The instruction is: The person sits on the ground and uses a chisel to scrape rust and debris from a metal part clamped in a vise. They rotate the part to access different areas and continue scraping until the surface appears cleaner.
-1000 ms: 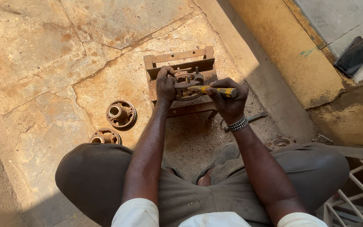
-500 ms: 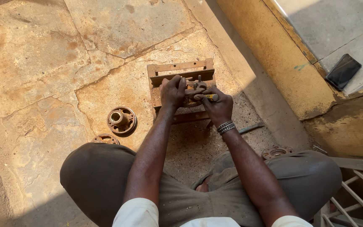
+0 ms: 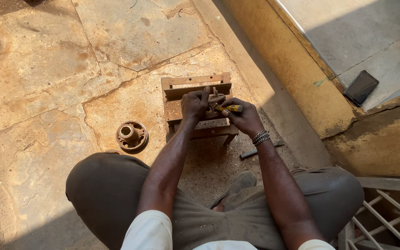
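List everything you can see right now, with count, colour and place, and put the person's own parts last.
wooden stand: one, brown, on the stone floor ahead of the knees
metal part: one, rusty, on the stand between both hands
yellow-handled tool: one, in the right hand
round flanged part: one, rusty, on the floor left of the stand
metal bar: one, grey, on the floor right of the stand
phone: one, black, on the raised ledge at right
metal grille: one, pale, lower right corner
left hand: on the metal part
right hand: beaded bracelet at wrist, gripping the tool
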